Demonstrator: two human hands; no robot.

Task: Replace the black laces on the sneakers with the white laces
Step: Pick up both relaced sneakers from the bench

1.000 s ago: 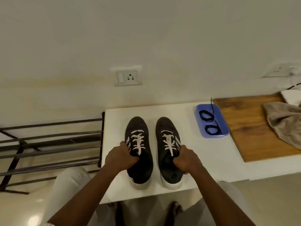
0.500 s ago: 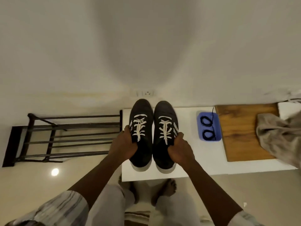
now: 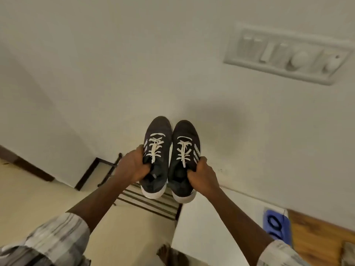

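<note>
We are looking down at a dark metal rack (image 3: 107, 169) low on the left, by the wall. Next to it our left hand (image 3: 132, 166) is gripping the left shoe (image 3: 159, 129) by its opening, with the thumb outside and the fingers curling down inside. The right shoe (image 3: 185, 131) is hanging just beside it, and our right hand (image 3: 201, 175) is gripping it the same way. Both shoes are up in the air, toes pointing away from us, above the rack and the edge of the white table (image 3: 207, 227). White laces (image 3: 155, 148) are criss-crossing both shoes. Further right, the black laces (image 3: 274, 221) are lying coiled in a blue tray (image 3: 287, 233) on the table, beside a wooden board (image 3: 317, 233).

We are thinking the lace swap is done and we are now carrying the pair off to put it away. The next move is calling for a flat spot, maybe the rack, and for lowering both shoes level before letting go.

We are not seeing our fingertips, as they are hiding inside the shoes. We cannot tell if the white laces are tied at the ends. Our right sleeve is covering the near end of the tray, and the whole picture is looking blurry
</note>
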